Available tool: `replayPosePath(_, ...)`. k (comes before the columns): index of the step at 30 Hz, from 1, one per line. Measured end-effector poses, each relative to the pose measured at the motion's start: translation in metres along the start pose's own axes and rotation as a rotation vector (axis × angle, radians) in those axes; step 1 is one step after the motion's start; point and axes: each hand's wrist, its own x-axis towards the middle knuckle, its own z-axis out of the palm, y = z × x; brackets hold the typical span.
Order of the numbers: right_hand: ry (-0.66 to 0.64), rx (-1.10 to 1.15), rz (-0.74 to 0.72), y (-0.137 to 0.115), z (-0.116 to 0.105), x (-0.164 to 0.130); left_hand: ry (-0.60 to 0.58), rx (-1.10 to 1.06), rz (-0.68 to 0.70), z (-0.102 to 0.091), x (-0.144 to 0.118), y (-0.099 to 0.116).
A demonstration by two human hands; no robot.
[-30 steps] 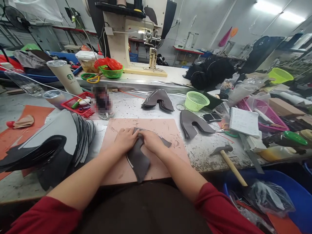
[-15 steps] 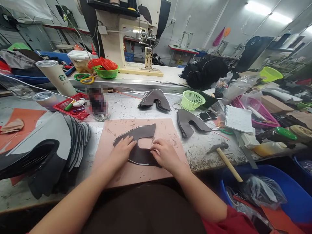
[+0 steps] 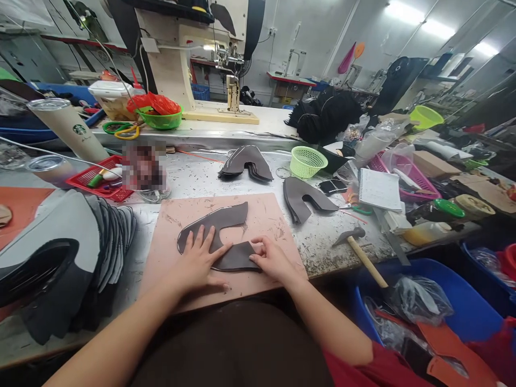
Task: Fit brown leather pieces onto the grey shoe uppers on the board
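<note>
Two bare hands press a dark grey leather shoe-upper piece [image 3: 220, 236] flat on the pink cutting mat [image 3: 270, 215], which lies at the near edge of the bench [image 3: 201, 177], in front of the person. Largest on the bench is the fanned stack of grey and black cut pieces [image 3: 68, 258] at the near left corner; behind the mat, toward the far edge, stands the post-bed sewing machine [image 3: 189, 59]. Smaller stacks of the same dark pieces [image 3: 245, 161] lie beyond the mat, with one more [image 3: 302, 196] just off its right edge. A hammer [image 3: 360, 252] rests at the near right edge of the bench, and a green mesh basket [image 3: 308, 160] sits further back.

The step in hand looks like smoothing and seating the piece on the mat. The left hand [image 3: 197, 258] lies with fingers spread wide over the piece's left lobe; the right hand [image 3: 274, 260] has its fingers bent, tips pinching the right-hand edge. The next move would call for even pressure so the edge does not lift.

The piece itself is a curved, U-notched shape, matt, thin and limp, with a pale line along its near edge.
</note>
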Motion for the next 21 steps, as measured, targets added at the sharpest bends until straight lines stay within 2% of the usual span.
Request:
replayPosePath(3,0.052,-0.129,-0.031,-0.001,0.001,-0.004,0.002,-0.014,0.028,0.002,0.000,-0.003)
replayPosePath(10,0.034,-0.379,-0.084,-0.005,-0.003,-0.008,-0.045,-0.010,0.035,-0.001,0.002,-0.002)
replayPosePath(12,0.063,-0.511,-0.194,-0.010,-0.001,-0.010,-0.069,-0.003,0.044,-0.002,0.003,-0.001)
replayPosePath(14,0.084,-0.613,-0.364,-0.016,0.004,-0.009,-0.083,0.004,0.053,-0.002,0.003,-0.001)
replayPosePath(17,-0.019,-0.607,-0.617,-0.025,0.021,-0.002,-0.073,0.020,0.071,0.001,0.004,-0.004)
replayPosePath(19,-0.091,-0.552,-0.686,-0.026,0.033,0.006,-0.040,0.035,0.091,0.004,0.003,-0.006)
replayPosePath(21,-0.131,-0.553,-0.687,-0.024,0.041,0.011,-0.009,0.039,0.129,0.007,0.001,-0.010)
